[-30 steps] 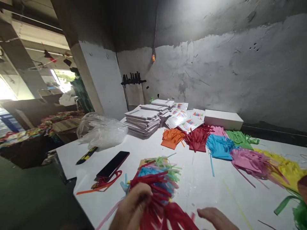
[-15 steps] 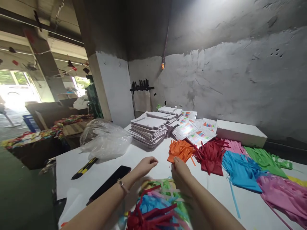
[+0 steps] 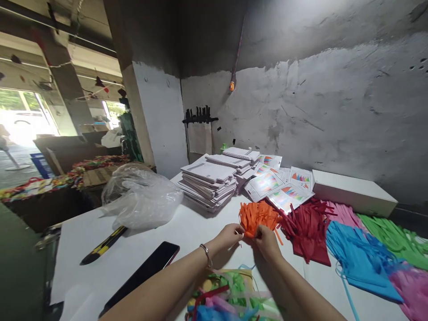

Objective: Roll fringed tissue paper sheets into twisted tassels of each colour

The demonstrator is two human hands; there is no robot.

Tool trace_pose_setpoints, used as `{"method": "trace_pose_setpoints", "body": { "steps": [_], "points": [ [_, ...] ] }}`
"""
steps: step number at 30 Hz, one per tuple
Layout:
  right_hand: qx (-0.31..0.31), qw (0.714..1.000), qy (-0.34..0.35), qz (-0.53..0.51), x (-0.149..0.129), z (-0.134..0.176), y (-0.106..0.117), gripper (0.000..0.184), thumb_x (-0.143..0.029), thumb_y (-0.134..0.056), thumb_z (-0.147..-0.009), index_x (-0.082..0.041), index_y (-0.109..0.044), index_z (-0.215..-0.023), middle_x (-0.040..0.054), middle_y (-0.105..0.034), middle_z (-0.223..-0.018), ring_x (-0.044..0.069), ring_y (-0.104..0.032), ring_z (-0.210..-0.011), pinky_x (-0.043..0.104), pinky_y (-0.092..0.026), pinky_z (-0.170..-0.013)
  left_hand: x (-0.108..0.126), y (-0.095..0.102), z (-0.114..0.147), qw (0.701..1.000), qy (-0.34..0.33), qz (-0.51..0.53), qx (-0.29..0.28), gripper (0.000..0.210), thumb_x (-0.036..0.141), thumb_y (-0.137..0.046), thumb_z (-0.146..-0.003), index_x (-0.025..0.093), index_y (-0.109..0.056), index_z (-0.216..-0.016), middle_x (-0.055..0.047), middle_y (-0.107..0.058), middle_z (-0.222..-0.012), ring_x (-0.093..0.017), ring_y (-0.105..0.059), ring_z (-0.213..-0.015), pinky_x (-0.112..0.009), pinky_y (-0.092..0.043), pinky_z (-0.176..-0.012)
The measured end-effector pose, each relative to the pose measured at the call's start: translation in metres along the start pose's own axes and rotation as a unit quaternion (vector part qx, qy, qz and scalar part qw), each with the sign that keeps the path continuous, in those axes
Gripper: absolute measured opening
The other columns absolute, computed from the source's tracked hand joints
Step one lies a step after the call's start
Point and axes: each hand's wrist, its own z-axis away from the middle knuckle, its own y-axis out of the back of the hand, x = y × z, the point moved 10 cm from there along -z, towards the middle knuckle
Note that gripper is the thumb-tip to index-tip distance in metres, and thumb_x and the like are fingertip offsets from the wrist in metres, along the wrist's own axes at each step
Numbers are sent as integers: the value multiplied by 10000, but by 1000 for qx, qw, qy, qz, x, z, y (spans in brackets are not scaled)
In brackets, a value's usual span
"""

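Note:
A pile of orange fringed sheets (image 3: 259, 215), cut into thin strips at the far side, lies on the white table ahead of me. At the pile's near left corner, my left hand (image 3: 229, 236) has its thumb and forefinger pinched on the uncut edge. My right hand (image 3: 268, 244) is closed on the same orange edge just to the right, its fingertips partly hidden. Below my wrists is a heap of mixed fringes (image 3: 234, 290) in green, pink, blue and red, cut off by the bottom of the view.
To the right lie dark red (image 3: 309, 236), blue (image 3: 357, 256) and green fringe piles (image 3: 381, 232), with a white box (image 3: 354, 189) behind. Stacked white cards (image 3: 209, 178) and printed packets (image 3: 289, 196) stand behind. Leftward are a plastic bag (image 3: 143, 196), a cutter (image 3: 103, 245) and a phone (image 3: 143, 276).
My left hand has moved right and forward to the orange pile's edge. My right hand has closed on that edge beside it. The view has shifted slightly.

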Motion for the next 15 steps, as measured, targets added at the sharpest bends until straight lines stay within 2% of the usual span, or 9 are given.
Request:
{"method": "trace_pose_setpoints", "body": {
  "steps": [4,7,10,12,15],
  "points": [
    [20,999,19,20,-6,5,6,284,-354,-635,-984,-157,-623,-1189,59,-663,-1129,187,-673,-941,378,-581,-810,8,-9,-4,999,-40,-17,0,291,331,-628,-976,153,-622,-1206,-84,-664,-1171,-214,-679,-969,-409,-593,-827],
    [22,996,67,63,-21,9,17,309,-385,-656,-963,-170,-636,-1183,75,-639,-1222,242,-627,-1111,478,-519,-954,14,-13,-1,996,-75,-41,5,278,331,-636,-971,151,-637,-1183,-81,-667,-1175,-225,-674,-998,-425,-583,-856],
    [3,987,118,112,-35,10,28,247,-387,-658,-958,-170,-676,-1075,77,-629,-1271,272,-547,-1252,542,-415,-1070,19,-14,5,992,-101,-71,12,272,335,-635,-971,155,-644,-1174,-81,-666,-1185,-232,-668,-1021,-439,-572,-883],
    [-16,981,136,139,-40,9,33,216,-365,-634,-976,-168,-680,-1053,73,-644,-1247,262,-555,-1247,531,-418,-1070,20,-15,8,989,-113,-90,19,273,333,-630,-974,160,-640,-1185,-87,-659,-1207,-235,-661,-1044,-451,-564,-903],
    [-48,976,123,173,-36,9,38,219,-352,-619,-990,-171,-668,-1104,68,-662,-1201,234,-620,-1141,484,-491,-1000,20,-15,10,986,-120,-108,27,276,333,-626,-976,166,-637,-1196,-91,-652,-1227,-238,-654,-1064,-459,-557,-918]
  ]
}}
